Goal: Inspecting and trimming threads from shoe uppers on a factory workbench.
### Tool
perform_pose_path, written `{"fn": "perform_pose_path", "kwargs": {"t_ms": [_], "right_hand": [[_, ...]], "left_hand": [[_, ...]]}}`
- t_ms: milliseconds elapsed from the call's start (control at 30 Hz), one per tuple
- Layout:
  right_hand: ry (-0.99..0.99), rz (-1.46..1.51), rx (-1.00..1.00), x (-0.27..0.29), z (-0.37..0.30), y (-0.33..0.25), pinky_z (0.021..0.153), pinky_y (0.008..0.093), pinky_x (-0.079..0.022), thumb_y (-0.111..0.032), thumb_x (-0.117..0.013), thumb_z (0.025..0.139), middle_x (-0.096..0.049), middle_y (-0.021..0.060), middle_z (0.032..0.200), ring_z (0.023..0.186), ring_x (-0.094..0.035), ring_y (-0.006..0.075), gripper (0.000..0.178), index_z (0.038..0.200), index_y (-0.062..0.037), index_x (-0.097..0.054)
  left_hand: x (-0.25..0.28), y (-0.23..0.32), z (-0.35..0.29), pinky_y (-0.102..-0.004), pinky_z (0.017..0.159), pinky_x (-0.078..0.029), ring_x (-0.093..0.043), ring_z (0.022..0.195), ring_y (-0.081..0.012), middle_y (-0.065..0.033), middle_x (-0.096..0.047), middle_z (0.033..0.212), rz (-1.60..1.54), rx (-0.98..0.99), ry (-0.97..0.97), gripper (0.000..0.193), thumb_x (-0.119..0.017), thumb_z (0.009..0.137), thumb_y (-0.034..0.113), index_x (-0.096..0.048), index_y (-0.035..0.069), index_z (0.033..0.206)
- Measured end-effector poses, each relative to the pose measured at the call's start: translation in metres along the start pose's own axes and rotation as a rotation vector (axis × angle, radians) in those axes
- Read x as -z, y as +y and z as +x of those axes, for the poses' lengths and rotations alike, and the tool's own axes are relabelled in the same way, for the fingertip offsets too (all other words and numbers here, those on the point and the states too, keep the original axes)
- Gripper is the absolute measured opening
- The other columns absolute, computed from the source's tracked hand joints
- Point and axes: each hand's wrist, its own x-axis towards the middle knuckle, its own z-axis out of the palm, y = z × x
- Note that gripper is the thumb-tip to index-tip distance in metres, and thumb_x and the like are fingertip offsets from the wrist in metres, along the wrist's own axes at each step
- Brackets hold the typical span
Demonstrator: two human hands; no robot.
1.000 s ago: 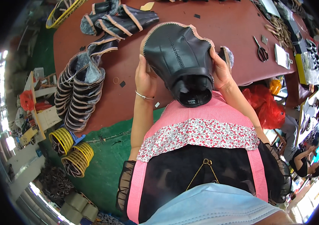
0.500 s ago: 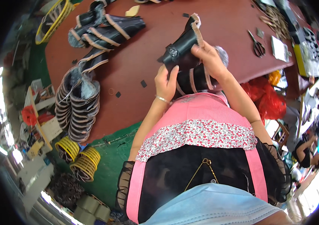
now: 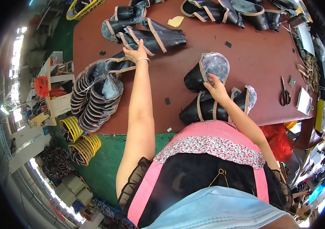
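Your left hand [image 3: 135, 54] had swung out since the earlier frame, parting from your right hand [image 3: 217, 90]. In the head view, the right-hand upper [image 3: 195, 78] lay on the bench [image 3: 261, 57], just beyond a group of tan-banded uppers [image 3: 206, 110], its grey fleece lining [image 3: 216, 63] showing. Your right hand touched its tan-edged mouth, fingers bent. Your left hand, thumb apart from its fingers, lay over the tan edging of a left-hand upper [image 3: 149, 40]. From above, I couldn't tell whether either hand was pinching or merely resting. Good handling, I judged, meant letting the right-hand upper settle with its trim unfolded before easing off it. On the left, it called for a sure hold on one piece alone, since the pieces there lay close together and could have dragged one another. The scissors [image 3: 285, 95] lay well apart, off to the right.
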Motion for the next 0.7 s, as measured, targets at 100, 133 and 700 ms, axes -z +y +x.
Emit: {"fn": "perform_pose_path", "kwargs": {"t_ms": [100,133,700], "right_hand": [[-0.036,0.023,-0.068,0.024,-0.012,0.0,0.093,0.0348,-0.053,-0.016,-0.066,0.096,-0.069,0.0196,0.118,0.106,-0.068,0.0248,0.043,0.133,0.0015,-0.054],[-0.059,0.027,-0.058,0.022,-0.015,-0.004,0.093,0.0348,-0.053,-0.016,-0.066,0.096,-0.069,0.0196,0.118,0.106,-0.068,0.0248,0.043,0.133,0.0015,-0.054],[-0.422,1.101,-0.395,0.009,-0.028,-0.116,0.104,0.0451,-0.046,-0.067,-0.049,0.096,-0.06,0.0096,0.138,0.118,-0.061,0.0224,0.075,0.143,-0.0087,-0.05]], "left_hand": [[-0.031,0.03,0.005,-0.0489,0.107,-0.041,-0.057,0.121,-0.0439,-0.0287,-0.06,0.13,-0.097,0.246,-0.153,0.104,-0.091,0.06,0.05,-0.048,-0.005,0.138],[-0.03,0.016,0.017,-0.0474,0.104,-0.044,-0.062,0.117,-0.0427,-0.0267,-0.065,0.125,0.007,0.213,-0.179,0.098,-0.092,0.059,0.05,-0.056,-0.004,0.133],[0.165,0.091,-0.131,-0.0419,0.109,-0.045,-0.057,0.126,-0.0278,-0.0121,-0.057,0.138,-1.512,0.26,-1.141,0.075,-0.079,0.081,0.015,-0.043,0.0,0.146]]}}
